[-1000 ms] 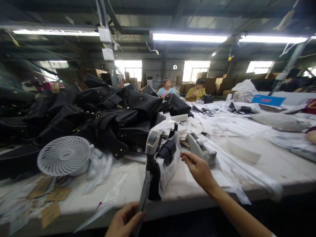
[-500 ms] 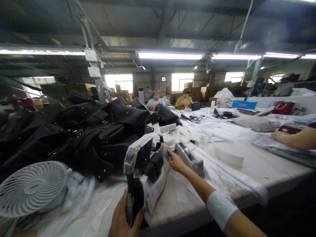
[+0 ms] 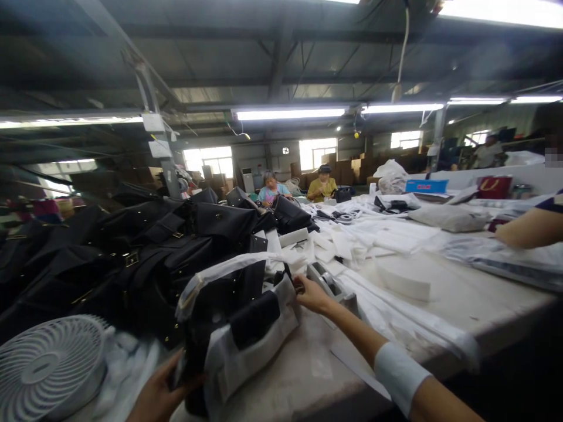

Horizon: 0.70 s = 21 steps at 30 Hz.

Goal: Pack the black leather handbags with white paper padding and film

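A black handbag partly wrapped in thin white sheet stands on the table in front of me, its handle also covered in white wrapping. My left hand grips the bag's near left end, thumb on one side and fingers on the other. At the far right end, my right hand is closed with its fingertips pinching the bag's edge by the white sheet. Just beyond that hand stands a grey tape dispenser.
Black bags are heaped on the left, behind a white fan. White foam pieces and strips spread across the table. A co-worker's arm reaches in at right; two people sit farther back.
The bag has turned so its long side faces me more, and its left end has come nearer. My left hand moved left with it; my right hand stays at the far end.
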### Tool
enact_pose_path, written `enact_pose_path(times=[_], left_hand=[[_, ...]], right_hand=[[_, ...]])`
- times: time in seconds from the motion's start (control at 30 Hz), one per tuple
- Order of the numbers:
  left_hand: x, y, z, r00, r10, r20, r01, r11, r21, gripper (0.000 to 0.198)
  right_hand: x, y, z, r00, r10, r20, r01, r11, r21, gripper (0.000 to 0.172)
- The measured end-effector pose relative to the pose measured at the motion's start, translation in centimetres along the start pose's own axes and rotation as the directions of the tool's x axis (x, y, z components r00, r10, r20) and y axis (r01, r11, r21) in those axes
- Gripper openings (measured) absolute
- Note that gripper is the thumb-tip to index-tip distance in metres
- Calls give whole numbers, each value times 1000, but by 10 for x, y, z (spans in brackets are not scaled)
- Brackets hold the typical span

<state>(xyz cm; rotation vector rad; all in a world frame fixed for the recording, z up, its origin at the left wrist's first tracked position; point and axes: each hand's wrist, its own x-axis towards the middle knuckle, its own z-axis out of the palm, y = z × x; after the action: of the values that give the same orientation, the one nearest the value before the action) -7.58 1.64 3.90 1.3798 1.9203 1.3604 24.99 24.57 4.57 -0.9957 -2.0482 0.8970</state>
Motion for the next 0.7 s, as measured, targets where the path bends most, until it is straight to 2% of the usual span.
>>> enact_pose_path(times=[0.17,0.27,0.33,0.43,0.53,0.63,0.7], left_hand=[[39,22,-45,968,-52,245,55,998,-6,47],[47,38,-58,924,-47,380,69,996,-47,49],[52,42,-62,919,-27,392,56,996,-63,49],[65,36,-66,936,-27,351,35,999,-18,50],[80,21,-73,959,-59,276,42,997,67,55],[75,11,-79,993,-94,77,80,983,167,69],[51,12,-71,988,-83,-126,114,957,265,74]], right_hand=[[-37,-16,-5,997,-24,66,23,999,24,54],[-56,-27,-4,991,-56,122,53,998,32,54],[-66,-34,-2,985,-73,159,68,997,36,48],[-80,-42,7,985,-80,150,76,997,31,44],[-92,-51,23,995,-72,69,72,997,14,45],[-104,-57,38,999,-39,-23,40,999,13,44],[-111,-59,41,999,-34,-23,35,997,65,46]])
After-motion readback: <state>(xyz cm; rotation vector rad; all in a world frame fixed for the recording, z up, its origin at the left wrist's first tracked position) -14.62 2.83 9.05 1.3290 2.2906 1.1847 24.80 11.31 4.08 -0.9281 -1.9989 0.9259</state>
